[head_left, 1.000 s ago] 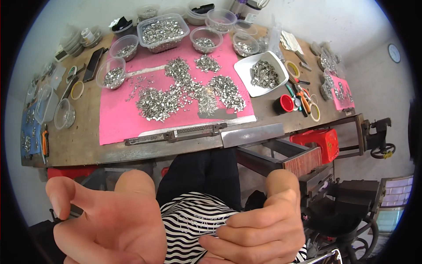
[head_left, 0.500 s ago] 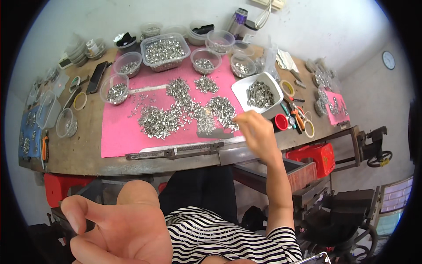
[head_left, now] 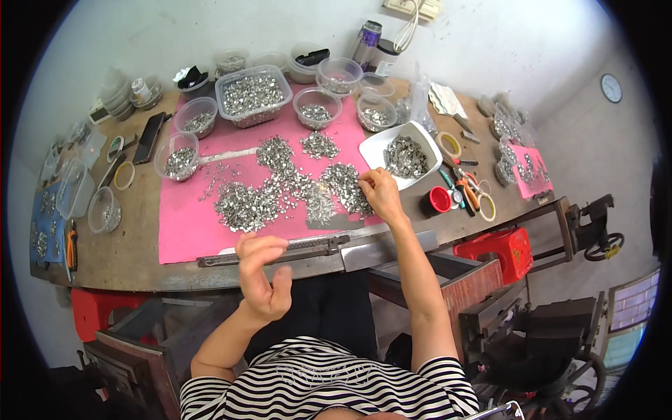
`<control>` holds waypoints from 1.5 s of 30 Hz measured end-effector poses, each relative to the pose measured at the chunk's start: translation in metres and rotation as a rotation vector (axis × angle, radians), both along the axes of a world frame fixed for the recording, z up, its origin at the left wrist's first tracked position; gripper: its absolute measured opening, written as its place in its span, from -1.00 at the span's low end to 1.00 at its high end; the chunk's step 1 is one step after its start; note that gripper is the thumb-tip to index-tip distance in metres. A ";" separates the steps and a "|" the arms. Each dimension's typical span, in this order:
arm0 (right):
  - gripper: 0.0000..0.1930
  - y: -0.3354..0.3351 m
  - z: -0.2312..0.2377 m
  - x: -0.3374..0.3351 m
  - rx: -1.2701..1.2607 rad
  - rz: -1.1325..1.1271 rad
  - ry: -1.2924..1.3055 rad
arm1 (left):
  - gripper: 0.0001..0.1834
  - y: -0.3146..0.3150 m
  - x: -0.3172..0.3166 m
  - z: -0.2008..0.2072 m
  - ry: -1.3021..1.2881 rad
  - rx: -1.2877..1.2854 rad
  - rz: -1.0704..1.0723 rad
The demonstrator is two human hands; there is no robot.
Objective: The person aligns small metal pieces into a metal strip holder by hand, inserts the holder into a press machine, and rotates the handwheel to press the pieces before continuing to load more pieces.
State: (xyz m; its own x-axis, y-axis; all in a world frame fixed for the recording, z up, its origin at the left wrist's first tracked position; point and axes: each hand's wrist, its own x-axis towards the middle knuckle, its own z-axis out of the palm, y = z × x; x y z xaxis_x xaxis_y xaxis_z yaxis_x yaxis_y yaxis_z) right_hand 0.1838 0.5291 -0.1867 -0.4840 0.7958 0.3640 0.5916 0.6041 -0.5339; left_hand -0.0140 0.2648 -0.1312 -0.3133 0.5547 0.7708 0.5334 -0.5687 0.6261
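Observation:
My right hand reaches over the pink mat with fingertips pinched together. It is at the right edge of a pile of small silvery metal pieces, close to the white tray. Whatever lies between those fingertips is too small to make out. My left hand hovers at the table's front edge, thumb apart from its loosely curled fingers, and nothing shows in it. More heaps of the metal pieces spread over the mat. Darker grey pieces fill part of the white tray.
Clear plastic tubs and bowls of metal pieces line the mat's far side. A red-lined cup, pliers and tape rolls lie to the right. A phone is at left. A metal bar runs along the front edge.
My left hand has dropped away from near the camera to the table's front edge. My right hand has shifted left onto the pile's edge. The view has moved slightly.

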 end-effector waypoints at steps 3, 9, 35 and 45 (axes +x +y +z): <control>-0.86 -0.003 -0.003 0.001 0.018 0.000 0.007 | -0.71 -0.004 -0.002 -0.026 0.066 -0.218 0.073; -0.90 -0.009 0.005 -0.003 -0.023 0.018 0.112 | -0.77 0.000 -0.003 -0.050 0.092 -0.287 0.155; -0.93 -0.074 0.017 0.040 -0.028 0.047 0.076 | -0.68 0.026 0.011 -0.053 0.433 -0.467 0.233; -0.89 -0.088 -0.007 0.026 0.183 -0.052 -0.003 | -0.72 0.028 0.012 -0.054 0.403 -0.458 0.240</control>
State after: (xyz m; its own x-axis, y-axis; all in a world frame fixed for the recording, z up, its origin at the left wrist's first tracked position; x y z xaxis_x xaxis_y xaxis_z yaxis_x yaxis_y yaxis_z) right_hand 0.2101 0.4410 -0.1938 -0.4451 0.7405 0.5036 0.6261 0.6594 -0.4161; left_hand -0.0017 0.2932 -0.1847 -0.2052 0.8054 0.5560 0.8556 -0.1283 0.5016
